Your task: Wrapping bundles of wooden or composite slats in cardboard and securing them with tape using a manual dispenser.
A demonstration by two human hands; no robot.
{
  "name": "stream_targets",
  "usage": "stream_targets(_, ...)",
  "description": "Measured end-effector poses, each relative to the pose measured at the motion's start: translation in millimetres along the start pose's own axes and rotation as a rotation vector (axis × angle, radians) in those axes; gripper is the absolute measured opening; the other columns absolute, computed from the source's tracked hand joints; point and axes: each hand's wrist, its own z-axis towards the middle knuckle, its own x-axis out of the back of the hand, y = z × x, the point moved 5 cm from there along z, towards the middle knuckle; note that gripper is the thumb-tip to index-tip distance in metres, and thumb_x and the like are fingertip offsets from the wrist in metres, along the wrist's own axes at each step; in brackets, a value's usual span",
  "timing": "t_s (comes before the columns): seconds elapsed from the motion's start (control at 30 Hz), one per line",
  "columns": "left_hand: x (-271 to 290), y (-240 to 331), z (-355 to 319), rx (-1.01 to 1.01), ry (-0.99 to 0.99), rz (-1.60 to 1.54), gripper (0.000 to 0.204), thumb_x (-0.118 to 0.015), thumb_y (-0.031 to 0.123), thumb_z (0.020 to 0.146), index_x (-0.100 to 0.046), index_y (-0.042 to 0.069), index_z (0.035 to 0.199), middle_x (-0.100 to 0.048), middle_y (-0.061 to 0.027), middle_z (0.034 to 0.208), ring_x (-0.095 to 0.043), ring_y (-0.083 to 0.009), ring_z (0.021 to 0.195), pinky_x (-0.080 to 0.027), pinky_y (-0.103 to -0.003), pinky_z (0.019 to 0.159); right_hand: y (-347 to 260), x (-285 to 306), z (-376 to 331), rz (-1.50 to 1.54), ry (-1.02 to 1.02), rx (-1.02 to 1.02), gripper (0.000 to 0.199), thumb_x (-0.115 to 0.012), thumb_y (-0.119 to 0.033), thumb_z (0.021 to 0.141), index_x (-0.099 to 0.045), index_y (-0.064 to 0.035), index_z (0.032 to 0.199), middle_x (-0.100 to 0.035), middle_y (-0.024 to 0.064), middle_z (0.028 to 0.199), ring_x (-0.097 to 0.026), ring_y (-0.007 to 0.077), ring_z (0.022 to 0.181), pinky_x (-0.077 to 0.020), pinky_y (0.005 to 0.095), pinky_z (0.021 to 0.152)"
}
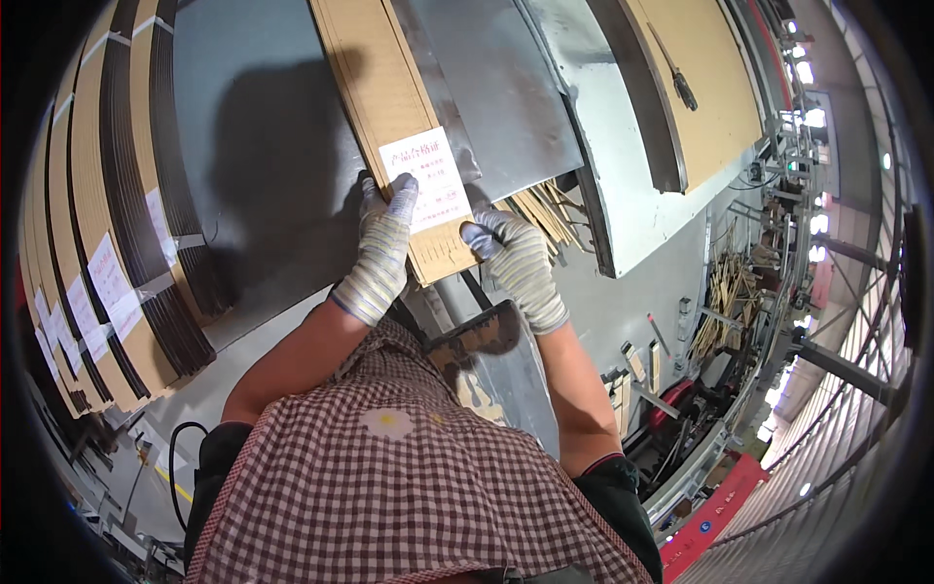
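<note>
A long brown cardboard strip (362, 73) runs away from me across the grey metal table. On its near part lies a white paper label (424, 165) with red print. My left hand (382, 243), in a striped knit glove, grips the strip's left edge, its thumb pressed on the label. My right hand (516, 261), gloved the same way, holds the right edge at the near end, thumb on top. The fingers of both hands are partly hidden under the strip. The near end juts past the table edge toward my checked apron (389, 487).
Bundled stacks of cardboard strips (146, 243) with white labels stand at left on the grey metal table (263, 243). A dark-handled tool (685, 90) lies on a cardboard-covered panel (715, 136) at far right. Loose wooden strips (725, 302) are piled beyond my right arm.
</note>
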Motion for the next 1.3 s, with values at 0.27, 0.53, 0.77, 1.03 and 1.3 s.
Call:
stream_targets(0.27, 32.8, -28.6, 20.4, -0.193, 0.129, 0.289, 0.063, -0.064, 0.026, 0.100, -0.034, 0.000, 0.149, -0.047, -0.0158, 0.132, -0.057, -0.0244, 0.117, -0.053, -0.036, 0.098, 2.3, -13.4, 5.8, 0.177, -0.073, -0.136, 0.050, -0.078, -0.035, 0.087, -0.065, 0.0014, 0.119, -0.068, 0.0150, 0.107, -0.064, 0.0247, 0.090, -0.0528, 0.0362, 0.084)
stream_targets(0.53, 31.3, -32.5, -7.4, -0.247, 0.105, 0.346, 0.050, -0.062, 0.030, 0.101, -0.045, 0.002, 0.138, -0.057, -0.0133, 0.123, -0.064, -0.0232, 0.107, -0.057, -0.037, 0.092, 23.7, -34.8, -14.3, 0.793, -0.404, -0.298, 0.070, -0.080, -0.039, 0.086, -0.056, 0.0067, 0.134, -0.066, 0.0099, 0.120, -0.059, 0.0167, 0.111, -0.0462, 0.0312, 0.100)
stream_targets(0.77, 17.2, -102.4, -111.5, -0.126, -0.010, 0.079, 0.050, -0.057, 0.031, 0.103, -0.040, 0.003, 0.141, -0.062, -0.0151, 0.123, -0.069, -0.0292, 0.104, -0.061, -0.043, 0.089, 51.2, -3.1, -50.1, -0.265, -1.081, -0.102, 0.068, -0.084, -0.034, 0.080, -0.061, 0.0029, 0.133, -0.067, 0.0137, 0.129, -0.062, 0.0213, 0.117, -0.0462, 0.0354, 0.103)
stream_targets(1.03, 19.5, -73.5, -100.2, -0.249, 0.062, 0.263, 0.068, -0.068, 0.034, 0.097, -0.031, 0.001, 0.144, -0.061, -0.0142, 0.117, -0.069, -0.0265, 0.100, -0.061, -0.037, 0.087, 49.0, 81.6, -86.2, 0.436, -0.467, -0.028, 0.056, -0.071, -0.008, 0.085, -0.060, -0.0037, 0.139, -0.069, 0.0046, 0.120, -0.063, 0.0148, 0.099, -0.0534, 0.0300, 0.088)
stream_targets(1.3, -19.7, -21.1, -190.3, -0.436, -0.342, 0.505, 0.022, -0.073, 0.007, 0.091, -0.061, 0.004, 0.109, -0.062, -0.0049, 0.099, -0.063, -0.0115, 0.083, -0.056, -0.025, 0.076, -90.4, 47.0, -125.1, -0.056, -0.592, 0.786, 0.034, -0.069, -0.001, 0.086, -0.064, -0.0072, 0.119, -0.073, 0.0106, 0.087, -0.067, 0.0192, 0.070, -0.0549, 0.0325, 0.068)
